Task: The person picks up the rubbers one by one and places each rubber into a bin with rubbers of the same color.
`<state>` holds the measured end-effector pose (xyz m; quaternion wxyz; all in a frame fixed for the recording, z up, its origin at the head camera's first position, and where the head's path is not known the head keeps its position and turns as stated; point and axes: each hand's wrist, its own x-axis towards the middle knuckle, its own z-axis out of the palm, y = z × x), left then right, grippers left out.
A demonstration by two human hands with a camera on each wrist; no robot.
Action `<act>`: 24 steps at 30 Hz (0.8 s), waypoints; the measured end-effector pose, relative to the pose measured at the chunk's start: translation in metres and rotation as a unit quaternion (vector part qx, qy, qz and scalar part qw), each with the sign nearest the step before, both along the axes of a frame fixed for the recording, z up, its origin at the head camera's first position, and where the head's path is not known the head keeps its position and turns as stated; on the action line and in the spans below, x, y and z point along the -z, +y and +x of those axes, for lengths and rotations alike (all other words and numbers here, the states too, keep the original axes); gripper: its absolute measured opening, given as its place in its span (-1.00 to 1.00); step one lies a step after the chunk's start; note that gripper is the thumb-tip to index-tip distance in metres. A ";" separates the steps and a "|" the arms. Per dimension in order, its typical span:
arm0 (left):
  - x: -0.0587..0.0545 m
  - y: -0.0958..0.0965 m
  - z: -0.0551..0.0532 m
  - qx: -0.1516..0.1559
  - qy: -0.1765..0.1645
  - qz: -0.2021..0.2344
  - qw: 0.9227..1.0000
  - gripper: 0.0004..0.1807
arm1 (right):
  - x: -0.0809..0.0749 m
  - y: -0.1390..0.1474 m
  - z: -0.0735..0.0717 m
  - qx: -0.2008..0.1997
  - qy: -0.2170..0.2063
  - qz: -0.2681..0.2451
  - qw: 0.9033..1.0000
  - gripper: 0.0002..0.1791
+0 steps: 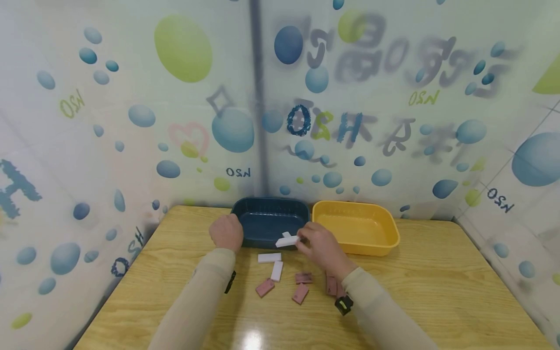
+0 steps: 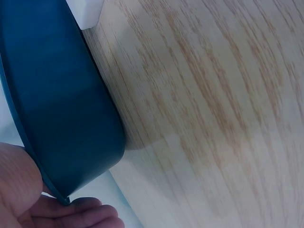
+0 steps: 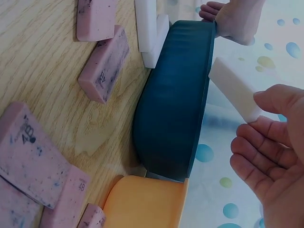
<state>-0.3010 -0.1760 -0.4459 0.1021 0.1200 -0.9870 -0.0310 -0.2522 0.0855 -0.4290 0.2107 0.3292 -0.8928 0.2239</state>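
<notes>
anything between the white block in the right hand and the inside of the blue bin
Nothing visible blocks it: the right hand holds the white block above the near rim of the blue bin, whose top is open. Another white piece shows just beyond it.

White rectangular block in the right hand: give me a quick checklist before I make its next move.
1. Grip: ok. The right hand pinches the white rectangular block at one end.
2. Bin steadied: ok. The left hand holds the rim of the dark blue plastic bin.
3. Block clear of that rim: cannot tell. They overlap in the head view.
4. Space beyond the block: cannot tell. A small white piece shows behind it, partly hidden.
5. Other white blocks off the wood-grain table: not ok. Two loose white rectangular blocks lie in front of the bin.
</notes>
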 end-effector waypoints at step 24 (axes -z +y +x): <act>-0.002 0.001 0.001 0.001 -0.007 -0.006 1.000 -0.53 | 0.009 -0.001 -0.016 0.095 0.001 -0.012 0.995 -0.82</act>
